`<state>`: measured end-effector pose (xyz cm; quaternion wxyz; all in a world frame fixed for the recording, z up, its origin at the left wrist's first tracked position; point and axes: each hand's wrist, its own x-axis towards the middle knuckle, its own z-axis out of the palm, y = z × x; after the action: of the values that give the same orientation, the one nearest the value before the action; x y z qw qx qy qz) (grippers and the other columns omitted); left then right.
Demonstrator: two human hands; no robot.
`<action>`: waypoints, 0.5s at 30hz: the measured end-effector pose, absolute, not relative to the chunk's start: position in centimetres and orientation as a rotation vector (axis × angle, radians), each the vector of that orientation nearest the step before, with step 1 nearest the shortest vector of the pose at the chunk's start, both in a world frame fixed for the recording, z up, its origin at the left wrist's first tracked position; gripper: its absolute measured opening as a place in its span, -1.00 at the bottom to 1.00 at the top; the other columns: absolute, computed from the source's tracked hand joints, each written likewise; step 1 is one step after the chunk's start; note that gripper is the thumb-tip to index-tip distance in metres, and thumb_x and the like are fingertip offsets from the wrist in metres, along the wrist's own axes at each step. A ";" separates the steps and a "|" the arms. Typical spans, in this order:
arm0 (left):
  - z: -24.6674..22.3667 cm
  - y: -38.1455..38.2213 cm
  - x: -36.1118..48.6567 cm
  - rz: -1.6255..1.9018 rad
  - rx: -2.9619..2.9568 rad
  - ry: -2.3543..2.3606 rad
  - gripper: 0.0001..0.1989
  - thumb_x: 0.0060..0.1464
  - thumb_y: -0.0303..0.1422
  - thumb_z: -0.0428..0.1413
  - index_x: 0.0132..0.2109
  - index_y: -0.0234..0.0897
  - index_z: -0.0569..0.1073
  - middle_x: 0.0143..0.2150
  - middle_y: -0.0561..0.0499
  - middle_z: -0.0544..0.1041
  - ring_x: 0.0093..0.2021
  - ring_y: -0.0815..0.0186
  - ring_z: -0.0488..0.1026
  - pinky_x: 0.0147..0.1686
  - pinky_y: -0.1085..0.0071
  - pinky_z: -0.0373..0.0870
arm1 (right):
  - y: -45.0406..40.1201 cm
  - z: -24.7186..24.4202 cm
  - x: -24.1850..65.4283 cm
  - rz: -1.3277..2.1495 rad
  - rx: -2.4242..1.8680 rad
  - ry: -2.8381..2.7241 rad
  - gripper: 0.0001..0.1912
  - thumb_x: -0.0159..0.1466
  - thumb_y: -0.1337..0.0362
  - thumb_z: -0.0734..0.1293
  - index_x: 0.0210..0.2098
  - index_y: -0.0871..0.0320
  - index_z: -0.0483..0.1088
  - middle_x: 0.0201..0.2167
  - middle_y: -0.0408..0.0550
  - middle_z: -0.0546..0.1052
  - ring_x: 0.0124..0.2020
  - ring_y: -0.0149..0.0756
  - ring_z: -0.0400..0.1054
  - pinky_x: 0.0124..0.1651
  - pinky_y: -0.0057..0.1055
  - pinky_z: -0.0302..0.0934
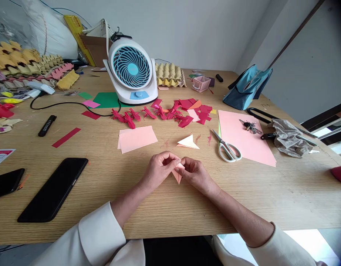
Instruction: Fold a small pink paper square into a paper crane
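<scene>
Both hands meet over the front middle of the table around one small piece of folded pink paper [178, 177]. My left hand [162, 168] pinches its upper left side, and my right hand [196, 173] pinches its upper right. The lower end shows as a point toward me; the fingers hide the top. Just beyond lies a pale folded paper [188, 142] with pointed ends. Two pink paper rectangles [137, 139] overlap behind my left hand. White-handled scissors [227, 147] rest to the right, partly on a large pink sheet [245, 142].
Crumpled red paper pieces [159, 112] spread in front of a white fan [133, 70]. Keys [252, 126], a blue bag [246, 88] and a grey cloth [289, 138] are at right. Two black phones [52, 190] and a black marker [47, 125] lie at left.
</scene>
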<state>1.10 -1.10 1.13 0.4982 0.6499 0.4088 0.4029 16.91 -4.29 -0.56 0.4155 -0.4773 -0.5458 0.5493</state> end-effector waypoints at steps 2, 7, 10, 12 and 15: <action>1.2 -1.2 1.1 0.989 1.593 0.982 -0.86 0.12 -0.36 0.15 -0.37 -0.31 0.51 -0.43 0.03 0.60 -0.41 0.35 0.52 -0.35 0.48 0.41 | -4.2 -0.7 16.9 1.388 -1.196 -1.347 -0.61 0.18 -0.03 0.39 -0.42 0.16 0.28 -0.52 -0.22 0.29 -0.52 -0.46 0.09 -0.46 -0.45 -0.03; 1.4 -1.2 1.0 1.092 1.871 1.090 -0.83 0.13 -0.44 0.13 -0.44 -0.29 0.47 -0.47 0.08 0.52 -0.44 0.40 0.42 -0.39 0.49 0.31 | -4.3 0.0 16.9 1.353 -1.267 -1.398 -0.59 0.20 -0.07 0.36 -0.44 0.16 0.28 -0.55 -0.23 0.27 -0.54 -0.46 0.07 -0.48 -0.45 -0.06; 1.3 -1.0 0.7 1.145 2.120 1.122 -0.82 0.13 -0.49 0.12 -0.45 -0.29 0.44 -0.46 0.08 0.46 -0.44 0.42 0.36 -0.40 0.48 0.27 | -4.5 0.8 16.9 1.334 -1.317 -1.433 -0.58 0.22 -0.07 0.33 -0.47 0.16 0.27 -0.60 -0.24 0.27 -0.56 -0.47 0.05 -0.50 -0.45 -0.11; 1.1 -0.8 0.5 1.156 2.254 1.108 -0.82 0.15 -0.50 0.10 -0.43 -0.28 0.44 -0.45 0.08 0.45 -0.44 0.42 0.35 -0.40 0.48 0.26 | -4.5 1.1 17.0 1.340 -1.331 -1.441 -0.59 0.24 -0.06 0.32 -0.47 0.15 0.26 -0.60 -0.22 0.31 -0.57 -0.47 0.07 -0.50 -0.45 -0.09; 1.1 -0.6 0.2 1.187 2.516 1.092 -0.83 0.19 -0.49 0.08 -0.38 -0.27 0.46 -0.42 0.06 0.47 -0.41 0.39 0.37 -0.35 0.44 0.28 | -4.5 1.1 17.0 1.345 -1.343 -1.441 -0.62 0.24 -0.04 0.31 -0.45 0.15 0.28 -0.58 -0.19 0.37 -0.57 -0.45 0.12 -0.50 -0.45 -0.06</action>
<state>0.21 -0.59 1.05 0.0764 0.8393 0.3645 0.3961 16.96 -4.54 1.14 0.3693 -0.5233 -0.5613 0.5241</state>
